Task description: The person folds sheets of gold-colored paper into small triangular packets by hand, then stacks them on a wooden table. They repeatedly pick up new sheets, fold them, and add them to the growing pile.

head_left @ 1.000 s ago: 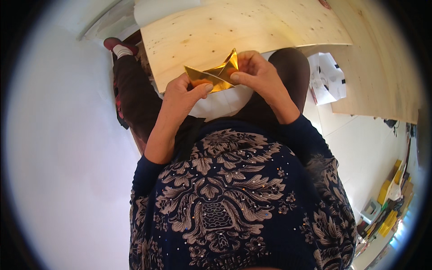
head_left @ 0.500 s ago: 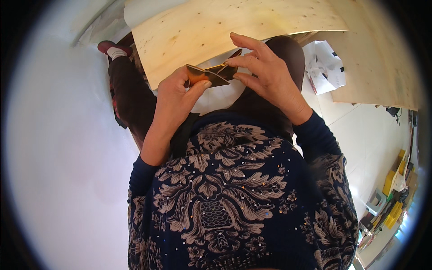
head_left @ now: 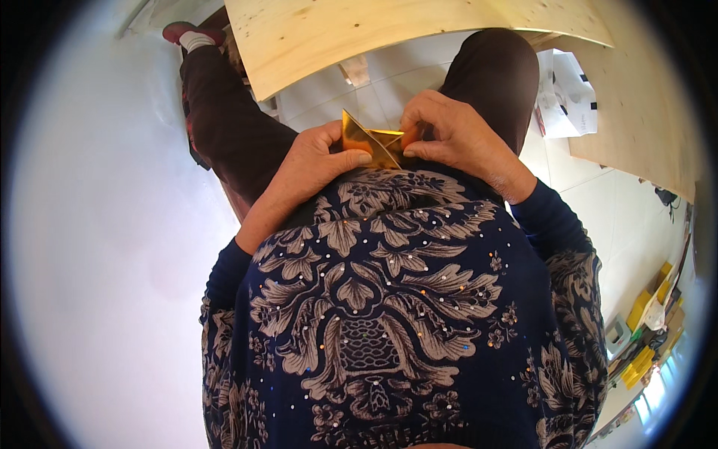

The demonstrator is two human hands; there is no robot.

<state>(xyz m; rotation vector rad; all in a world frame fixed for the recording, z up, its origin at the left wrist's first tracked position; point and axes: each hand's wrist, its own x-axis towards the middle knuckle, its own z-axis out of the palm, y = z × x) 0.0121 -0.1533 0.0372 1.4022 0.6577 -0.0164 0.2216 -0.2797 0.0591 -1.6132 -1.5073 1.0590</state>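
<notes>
A small piece of shiny gold paper (head_left: 372,142), folded with pointed corners and crossing layers, is held low in front of my body, just above my lap. My left hand (head_left: 323,157) pinches its left side, thumb on the near face and fingers behind. At its right end, my right hand (head_left: 452,138) pinches the paper between thumb and curled fingers. Part of the fold is hidden behind the fingers of both hands.
A pale wooden board (head_left: 404,22) lies beyond my knees, its edge close to my right knee. On the right, a white bag (head_left: 572,97) rests by another wooden panel (head_left: 643,112). Yellow items (head_left: 647,314) are piled at the far right.
Both hands have drawn the gold paper nearer my body. My right fingers, spread and raised before, are now curled onto the paper's right end.
</notes>
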